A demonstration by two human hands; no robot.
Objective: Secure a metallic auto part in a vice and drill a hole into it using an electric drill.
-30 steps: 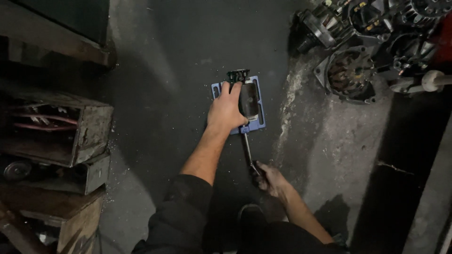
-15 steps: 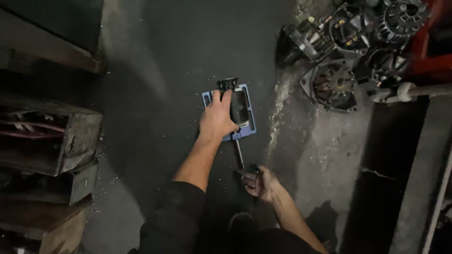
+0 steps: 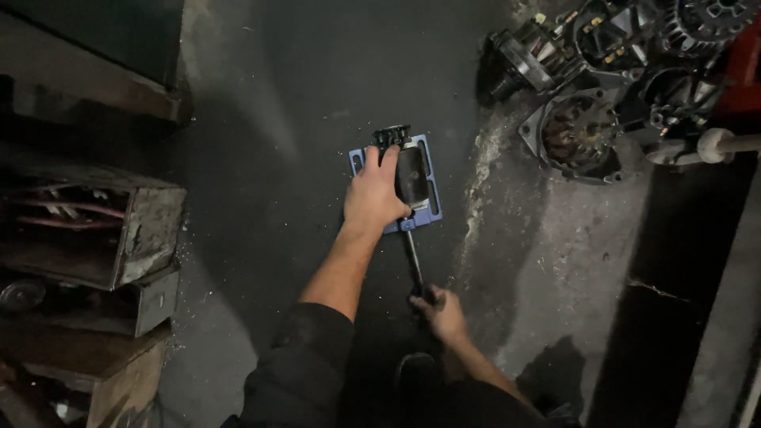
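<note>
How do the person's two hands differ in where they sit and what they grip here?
The left hand lies farther from the body, pressing down on a dark cylindrical part on a blue plate; the right hand sits close to the body, closed round the end of a long thin tool. The left arm is stretched out, the right bent. Both are bare.

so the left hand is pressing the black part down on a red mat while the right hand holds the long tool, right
Not quite: the mat is blue, not red, as the head view shows. The rest stands: the left hand presses the black part down on it, and the right hand holds the long tool.
</note>
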